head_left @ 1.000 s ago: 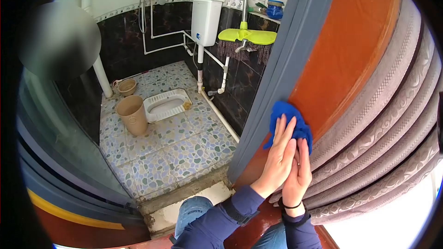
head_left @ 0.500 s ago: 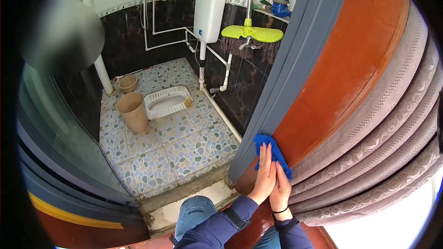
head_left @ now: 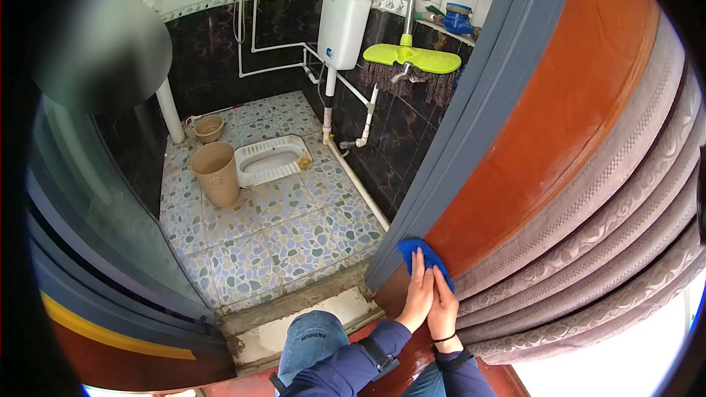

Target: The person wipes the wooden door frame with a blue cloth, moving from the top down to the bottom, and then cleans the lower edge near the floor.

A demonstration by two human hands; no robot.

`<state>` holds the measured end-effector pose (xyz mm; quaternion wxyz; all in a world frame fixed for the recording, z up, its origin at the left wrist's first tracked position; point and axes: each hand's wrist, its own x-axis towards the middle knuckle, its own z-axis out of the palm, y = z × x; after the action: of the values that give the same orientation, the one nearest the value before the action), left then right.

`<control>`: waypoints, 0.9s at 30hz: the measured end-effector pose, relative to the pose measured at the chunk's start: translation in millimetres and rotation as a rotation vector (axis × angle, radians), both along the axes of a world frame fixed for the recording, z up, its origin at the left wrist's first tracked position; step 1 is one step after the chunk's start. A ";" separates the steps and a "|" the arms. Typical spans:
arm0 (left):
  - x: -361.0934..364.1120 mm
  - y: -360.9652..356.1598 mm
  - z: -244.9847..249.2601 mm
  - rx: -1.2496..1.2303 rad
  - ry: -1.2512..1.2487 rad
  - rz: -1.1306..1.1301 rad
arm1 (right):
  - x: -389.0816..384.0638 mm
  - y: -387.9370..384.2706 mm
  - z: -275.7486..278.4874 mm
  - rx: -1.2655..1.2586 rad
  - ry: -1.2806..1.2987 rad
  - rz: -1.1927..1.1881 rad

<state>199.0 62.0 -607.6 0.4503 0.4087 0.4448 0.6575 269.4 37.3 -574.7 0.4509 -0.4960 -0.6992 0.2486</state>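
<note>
a crumpled blue cloth is pressed low against the glossy orange-brown door frame, beside its smooth grey edge; it is pinned under the flat, outstretched fingers of the left hand and right hand, neither curled around it; a ribbed, patterned curtain is hung alongside; a round tan bucket is seen on pebble-patterned tiles.
</note>
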 end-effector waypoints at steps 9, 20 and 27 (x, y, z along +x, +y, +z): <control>-16.4 9.3 133.3 0.440 0.092 0.005 | -13.9 15.8 102.2 0.181 0.243 0.039; -29.2 29.3 97.6 0.298 0.127 0.074 | -25.3 39.7 62.7 0.054 0.286 0.178; -32.8 25.4 35.0 0.135 0.066 0.076 | -28.5 40.6 9.9 -0.029 0.140 0.179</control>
<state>166.2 87.3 -572.6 0.3817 0.4423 0.4292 0.6888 240.9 77.9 -564.8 0.4673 -0.4198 -0.7038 0.3318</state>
